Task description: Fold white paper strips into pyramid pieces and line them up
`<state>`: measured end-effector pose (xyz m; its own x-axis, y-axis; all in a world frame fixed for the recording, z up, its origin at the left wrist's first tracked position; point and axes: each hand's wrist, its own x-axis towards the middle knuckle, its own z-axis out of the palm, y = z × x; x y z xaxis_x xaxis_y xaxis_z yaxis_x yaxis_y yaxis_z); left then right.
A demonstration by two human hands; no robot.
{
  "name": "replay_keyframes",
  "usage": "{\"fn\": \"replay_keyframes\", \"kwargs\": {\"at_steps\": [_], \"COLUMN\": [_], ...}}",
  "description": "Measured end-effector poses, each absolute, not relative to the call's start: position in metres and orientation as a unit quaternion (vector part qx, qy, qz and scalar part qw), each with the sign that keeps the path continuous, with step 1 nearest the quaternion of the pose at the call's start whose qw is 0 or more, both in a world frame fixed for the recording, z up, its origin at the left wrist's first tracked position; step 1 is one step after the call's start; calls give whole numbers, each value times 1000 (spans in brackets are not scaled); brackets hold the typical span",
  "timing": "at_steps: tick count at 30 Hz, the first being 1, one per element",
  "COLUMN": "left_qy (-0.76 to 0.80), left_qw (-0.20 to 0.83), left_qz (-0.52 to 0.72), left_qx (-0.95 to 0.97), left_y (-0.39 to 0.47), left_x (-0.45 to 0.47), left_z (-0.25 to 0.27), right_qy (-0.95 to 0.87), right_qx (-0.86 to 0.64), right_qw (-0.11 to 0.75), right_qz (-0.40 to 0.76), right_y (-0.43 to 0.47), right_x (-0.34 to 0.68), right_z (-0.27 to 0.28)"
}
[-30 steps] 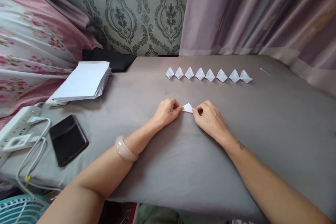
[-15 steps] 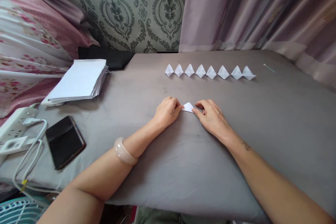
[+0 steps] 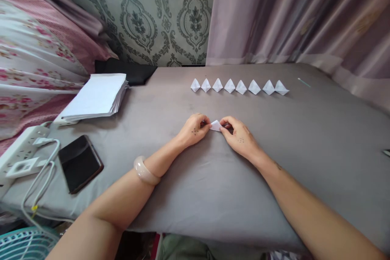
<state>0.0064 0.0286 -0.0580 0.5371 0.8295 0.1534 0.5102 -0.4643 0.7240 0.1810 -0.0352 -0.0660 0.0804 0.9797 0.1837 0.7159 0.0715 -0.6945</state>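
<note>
A small folded piece of white paper point(image 3: 216, 125), roughly triangular with its peak upward, is between my two hands, just over the grey cloth. My left hand point(image 3: 195, 129) pinches its left corner between thumb and fingers. On the opposite side, my right hand point(image 3: 239, 135) grips the right corner the same way, thumb nearest me. Beyond the hands stands a row of several folded white paper boats point(image 3: 230, 85), their peaks pointing up. The fingertips partly hide the corners of the piece I hold.
At the left lie a stack of white paper point(image 3: 94, 95), a dark phone point(image 3: 81, 163) and a white power strip point(image 3: 22, 152) with cables. A thin cotton swab point(image 3: 304, 82) rests at the back right. A fan point(image 3: 27, 243) stands below the table's left edge.
My right fingers have closed from a looser, raised pose onto the paper's right corner. The left hand keeps its pinch. The whole view has shifted slightly.
</note>
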Motion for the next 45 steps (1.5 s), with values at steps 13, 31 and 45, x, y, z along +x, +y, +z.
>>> {"fn": "replay_keyframes", "kwargs": {"at_steps": [13, 31, 45], "left_qy": [328, 360, 342], "left_qw": [510, 686, 689], "left_qz": [297, 390, 334], "left_qx": [738, 498, 544], "left_y": [15, -3, -6], "left_x": [5, 14, 13], "left_z": [-56, -43, -40], "right_qy": [-602, -507, -524], "right_qx": [-564, -582, -563], "right_qw": [481, 491, 524], "right_qz": [297, 404, 367], "right_y": [-35, -56, -57], "right_x": [182, 170, 176], "right_z": [-58, -30, -25]}}
